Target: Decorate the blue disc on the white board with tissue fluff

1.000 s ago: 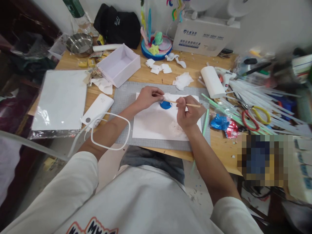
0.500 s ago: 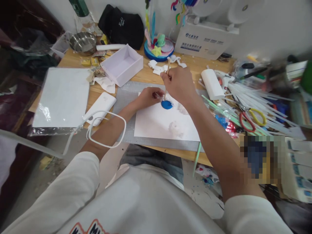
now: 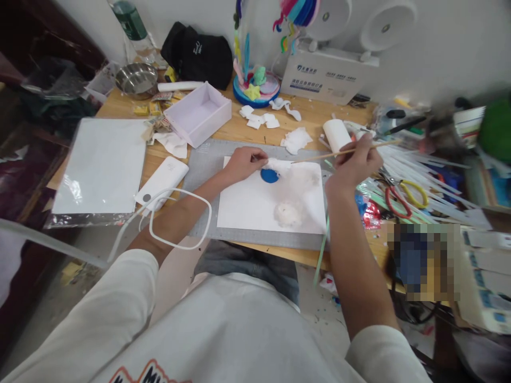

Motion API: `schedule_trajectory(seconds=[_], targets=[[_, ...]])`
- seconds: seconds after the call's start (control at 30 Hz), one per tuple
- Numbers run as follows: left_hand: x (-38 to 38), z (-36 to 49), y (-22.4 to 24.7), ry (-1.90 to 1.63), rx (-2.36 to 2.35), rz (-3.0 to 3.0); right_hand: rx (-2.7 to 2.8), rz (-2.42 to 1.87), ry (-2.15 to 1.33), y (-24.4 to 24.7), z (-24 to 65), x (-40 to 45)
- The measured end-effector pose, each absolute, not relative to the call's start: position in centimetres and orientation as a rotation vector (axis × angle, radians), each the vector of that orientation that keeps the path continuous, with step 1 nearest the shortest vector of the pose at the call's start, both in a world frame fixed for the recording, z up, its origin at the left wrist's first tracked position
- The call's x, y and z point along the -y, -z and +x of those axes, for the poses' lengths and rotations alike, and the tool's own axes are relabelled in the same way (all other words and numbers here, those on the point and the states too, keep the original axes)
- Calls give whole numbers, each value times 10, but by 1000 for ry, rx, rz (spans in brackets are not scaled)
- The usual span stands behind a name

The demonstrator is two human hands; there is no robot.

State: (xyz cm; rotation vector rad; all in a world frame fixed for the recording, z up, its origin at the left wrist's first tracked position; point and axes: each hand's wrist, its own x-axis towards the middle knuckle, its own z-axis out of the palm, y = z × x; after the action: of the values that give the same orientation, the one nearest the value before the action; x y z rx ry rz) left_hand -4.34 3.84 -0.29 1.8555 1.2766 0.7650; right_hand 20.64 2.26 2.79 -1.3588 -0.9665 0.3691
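Observation:
A thin wooden stick (image 3: 315,158) is pinched in my right hand (image 3: 356,162), which is raised over the right side of the mat; the stick's tip points left, above the paper. My left hand (image 3: 245,164) is closed at the upper left of the white paper (image 3: 247,207), its fingertips at the fluffy white material beside a blue disc (image 3: 270,175). What those fingertips grip is too small to make out. Another whitish fluffy clump (image 3: 288,211) lies lower on the paper, which rests on a grey cutting mat (image 3: 199,170).
A pale box (image 3: 199,117), white power bank with cable (image 3: 163,178) and bagged white sheets (image 3: 101,165) lie to the left. White scraps (image 3: 296,140) and a white roll (image 3: 336,134) are behind the mat. Scissors (image 3: 413,194) and pale strips lie at right.
My right hand has moved right, away from the blue disc, and the stick has swung from upright to nearly level. My left hand remains beside the disc.

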Motion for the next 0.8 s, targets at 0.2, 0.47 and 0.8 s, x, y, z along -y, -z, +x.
schedule_trajectory(seconds=[0.2,0.47,0.8], targets=[[-78,-9,-17,-664,-1281,2272,669,-1297,-403,16,215,-15],[-101,44,-20,-450,-1180,2559,663,-1302,-386,6,207,-6],[-119,49,-5,-508,-1317,2418,708,-1313,-423,8,207,-6]])
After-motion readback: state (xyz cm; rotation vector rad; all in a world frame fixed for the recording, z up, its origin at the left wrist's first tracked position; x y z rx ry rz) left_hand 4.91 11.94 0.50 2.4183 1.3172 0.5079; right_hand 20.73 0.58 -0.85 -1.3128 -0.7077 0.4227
